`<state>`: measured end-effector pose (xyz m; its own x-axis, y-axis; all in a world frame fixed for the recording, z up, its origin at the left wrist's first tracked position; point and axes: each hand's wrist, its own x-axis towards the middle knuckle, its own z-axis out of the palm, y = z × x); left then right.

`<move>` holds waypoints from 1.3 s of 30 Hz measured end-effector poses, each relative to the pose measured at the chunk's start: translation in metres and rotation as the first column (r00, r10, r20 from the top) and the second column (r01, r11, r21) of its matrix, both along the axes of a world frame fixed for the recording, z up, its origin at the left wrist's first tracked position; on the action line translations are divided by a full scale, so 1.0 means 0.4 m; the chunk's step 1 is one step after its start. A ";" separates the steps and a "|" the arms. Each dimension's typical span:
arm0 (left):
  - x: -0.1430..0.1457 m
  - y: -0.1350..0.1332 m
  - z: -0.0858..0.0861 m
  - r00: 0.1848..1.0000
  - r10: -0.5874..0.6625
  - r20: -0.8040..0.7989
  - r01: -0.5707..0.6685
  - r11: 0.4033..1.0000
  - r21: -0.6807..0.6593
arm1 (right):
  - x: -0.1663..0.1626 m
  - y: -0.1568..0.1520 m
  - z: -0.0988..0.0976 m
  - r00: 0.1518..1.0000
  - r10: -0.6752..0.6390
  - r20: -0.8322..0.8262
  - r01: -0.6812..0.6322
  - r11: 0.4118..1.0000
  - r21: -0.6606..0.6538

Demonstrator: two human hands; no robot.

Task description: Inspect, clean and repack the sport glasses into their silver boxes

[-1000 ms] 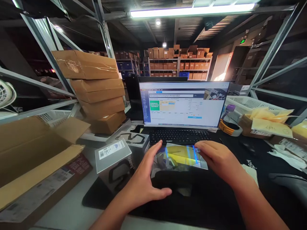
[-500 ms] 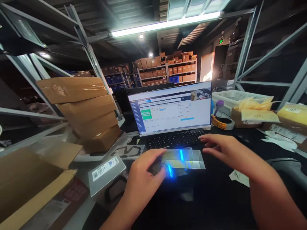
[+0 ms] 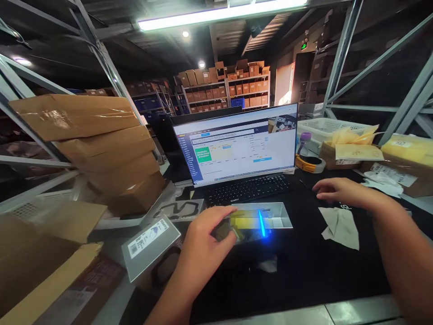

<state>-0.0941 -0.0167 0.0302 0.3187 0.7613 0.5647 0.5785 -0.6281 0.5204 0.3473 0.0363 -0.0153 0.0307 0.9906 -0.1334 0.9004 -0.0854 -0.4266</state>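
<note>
My left hand (image 3: 206, 246) rests with curled fingers on the left end of a shiny grey box (image 3: 267, 219) that lies on the black desk mat just before the keyboard (image 3: 248, 188). The box's top reflects yellow and a bright blue streak. My right hand (image 3: 340, 192) is stretched out to the right over the mat, palm down, fingers apart, holding nothing, near a crumpled piece of paper (image 3: 340, 225). Behind the keyboard stands a lit monitor (image 3: 237, 144).
A stack of taped cardboard boxes (image 3: 101, 144) leans at the left, with an open carton (image 3: 40, 253) and a grey labelled box (image 3: 150, 246) in front. A tape roll (image 3: 310, 163), white basket (image 3: 334, 128) and yellow mailers (image 3: 358, 144) sit at the right.
My right hand left the shiny box and swung out to the right over the mat. My left hand stayed on the box's left end. The view turned somewhat leftward.
</note>
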 end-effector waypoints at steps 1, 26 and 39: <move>-0.002 0.003 0.001 1.000 -0.016 0.002 0.016 1.000 0.004 | 0.009 -0.006 -0.026 0.999 -0.018 0.040 0.019 0.999 -0.035; -0.008 0.007 0.004 0.993 -0.085 0.087 0.075 0.990 0.119 | 0.024 -0.106 -0.267 0.933 -0.318 0.169 0.316 0.948 0.036; -0.008 0.018 -0.003 0.986 -0.031 0.162 0.006 0.989 0.148 | -0.050 -0.147 -0.111 0.912 -0.374 -0.167 0.409 0.799 0.441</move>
<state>-0.0971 -0.0094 0.0291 0.2265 0.6614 0.7150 0.4811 -0.7142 0.5083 0.3272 -0.0225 -0.0597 0.4372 0.8428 0.3141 0.7997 -0.2045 -0.5645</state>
